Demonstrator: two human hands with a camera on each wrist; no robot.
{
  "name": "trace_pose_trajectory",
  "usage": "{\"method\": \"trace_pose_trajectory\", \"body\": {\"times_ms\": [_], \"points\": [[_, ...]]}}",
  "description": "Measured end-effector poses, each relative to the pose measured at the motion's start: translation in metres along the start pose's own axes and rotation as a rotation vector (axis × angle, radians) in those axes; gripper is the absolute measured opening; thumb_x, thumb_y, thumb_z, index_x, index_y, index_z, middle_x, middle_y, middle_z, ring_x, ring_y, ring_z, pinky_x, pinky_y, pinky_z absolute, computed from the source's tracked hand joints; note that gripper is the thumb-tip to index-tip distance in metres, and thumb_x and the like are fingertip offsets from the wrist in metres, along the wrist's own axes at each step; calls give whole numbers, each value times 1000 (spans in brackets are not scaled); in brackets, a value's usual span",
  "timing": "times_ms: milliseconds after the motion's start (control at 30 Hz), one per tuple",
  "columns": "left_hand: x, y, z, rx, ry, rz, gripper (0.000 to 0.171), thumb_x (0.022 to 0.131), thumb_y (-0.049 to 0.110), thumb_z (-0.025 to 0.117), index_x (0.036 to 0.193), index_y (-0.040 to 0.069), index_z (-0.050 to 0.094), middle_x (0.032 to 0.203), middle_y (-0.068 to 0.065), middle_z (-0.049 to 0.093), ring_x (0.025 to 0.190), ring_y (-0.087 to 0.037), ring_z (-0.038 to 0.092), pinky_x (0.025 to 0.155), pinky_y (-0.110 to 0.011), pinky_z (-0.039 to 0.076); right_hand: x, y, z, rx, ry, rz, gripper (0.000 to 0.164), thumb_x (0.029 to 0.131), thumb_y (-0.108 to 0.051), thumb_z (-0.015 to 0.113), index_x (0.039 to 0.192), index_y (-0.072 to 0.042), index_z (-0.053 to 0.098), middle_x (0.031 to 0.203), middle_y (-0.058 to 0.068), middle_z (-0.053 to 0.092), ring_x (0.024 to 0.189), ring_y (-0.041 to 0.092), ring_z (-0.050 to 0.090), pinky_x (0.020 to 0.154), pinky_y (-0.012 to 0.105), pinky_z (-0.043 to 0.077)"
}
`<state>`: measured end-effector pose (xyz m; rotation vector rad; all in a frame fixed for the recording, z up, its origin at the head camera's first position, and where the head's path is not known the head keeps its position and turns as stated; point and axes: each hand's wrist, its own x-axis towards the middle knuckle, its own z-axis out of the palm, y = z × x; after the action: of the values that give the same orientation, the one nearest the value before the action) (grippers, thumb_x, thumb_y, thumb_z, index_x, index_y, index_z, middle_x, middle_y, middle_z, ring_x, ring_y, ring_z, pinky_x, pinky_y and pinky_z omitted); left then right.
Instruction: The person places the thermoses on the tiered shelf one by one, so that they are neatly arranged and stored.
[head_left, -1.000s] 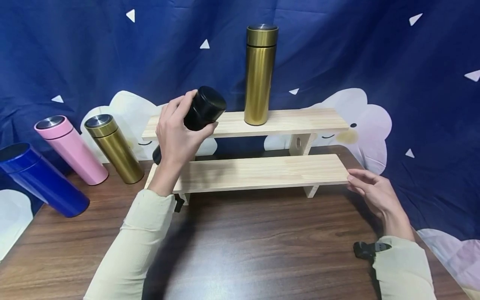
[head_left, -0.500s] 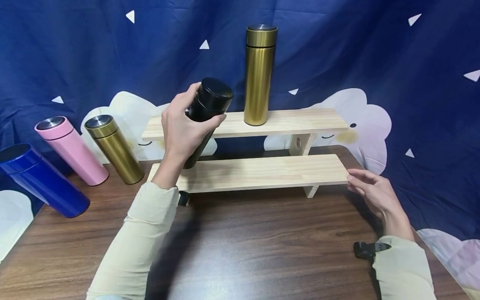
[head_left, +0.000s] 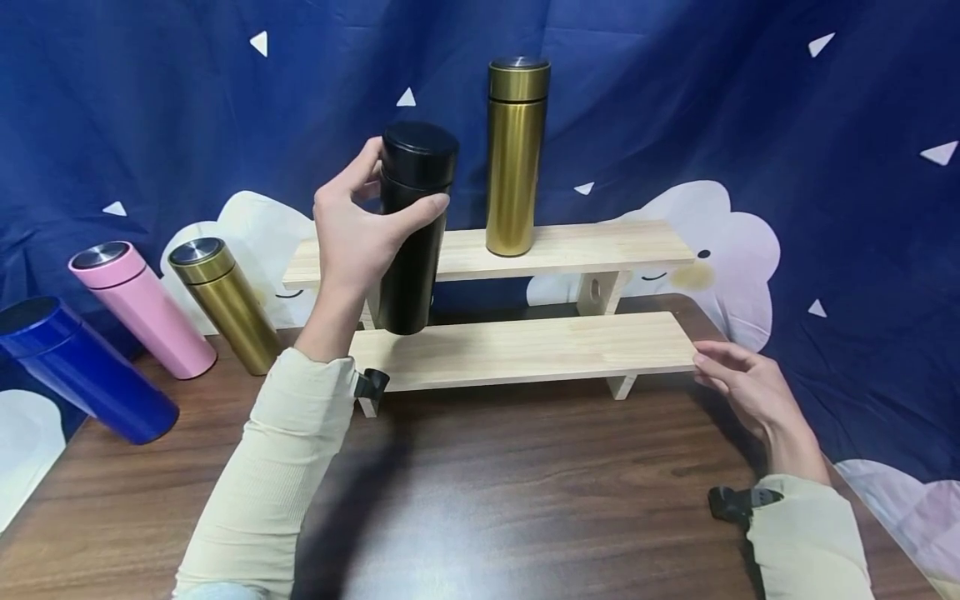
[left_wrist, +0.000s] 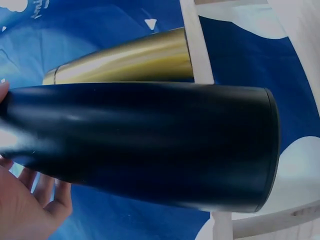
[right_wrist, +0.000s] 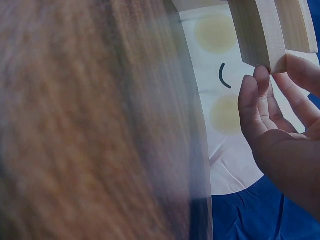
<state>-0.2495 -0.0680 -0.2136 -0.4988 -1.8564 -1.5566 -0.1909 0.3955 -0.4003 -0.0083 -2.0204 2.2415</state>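
My left hand (head_left: pixel 360 233) grips a black thermos bottle (head_left: pixel 411 267) near its lid, thumb on the near side. The bottle stands almost upright, its base close over the left part of the lower step of a two-tier wooden shelf (head_left: pixel 525 350). Its long dark body fills the middle of the left wrist view (left_wrist: pixel 150 145). With thumb and fingertips, my right hand (head_left: pixel 742 383) pinches the right end of the lower step; the right wrist view shows the fingertips (right_wrist: pixel 261 75) at the board's corner. A gold thermos bottle (head_left: pixel 517 167) stands on the upper step, right of the black one.
On the left of the brown wooden table (head_left: pixel 487 500) stand a blue thermos bottle (head_left: pixel 90 375), a pink one (head_left: pixel 150 317) and a second gold one (head_left: pixel 228 308). A dark blue curtain (head_left: pixel 675 100) with clouds and white triangles hangs behind.
The black bottle has turned from strongly tilted to nearly upright, its base swinging right over the lower step. My left hand has risen slightly; the right hand stays at the shelf end.
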Motion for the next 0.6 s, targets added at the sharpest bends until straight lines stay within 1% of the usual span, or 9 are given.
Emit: {"method": "trace_pose_trajectory", "body": {"times_ms": [167,333,467,600], "points": [[7,7,2,-90,15,-37,54,68,19,92,119,16,75,100,-4,73,86,-22,67,83,-31,52,0,0,-1,2,-4,-6,19,92,2,71,102,-13,76,94,-3,71,83,6,70,77,19,55],[19,5,4,-174,39,-50,54,68,18,93,118,18,75,99,-7,73,83,-21,70,79,-30,54,-1,0,-1,-6,4,-1,19,92,2,71,101,-13,77,94,-4,71,83,6,69,77,19,56],[27,5,5,-264,46,-64,54,69,13,92,119,15,75,99,-10,73,82,-23,71,78,-31,56,-1,0,0,-19,11,2,18,91,1,72,101,-14,77,94,-5,71,83,6,69,76,20,56],[33,6,6,-309,59,-75,51,68,11,91,117,13,75,96,-10,72,78,-23,68,77,-31,56,-1,-1,1,-18,11,1,17,92,1,72,102,-13,76,95,-4,71,83,6,69,77,20,56]]}}
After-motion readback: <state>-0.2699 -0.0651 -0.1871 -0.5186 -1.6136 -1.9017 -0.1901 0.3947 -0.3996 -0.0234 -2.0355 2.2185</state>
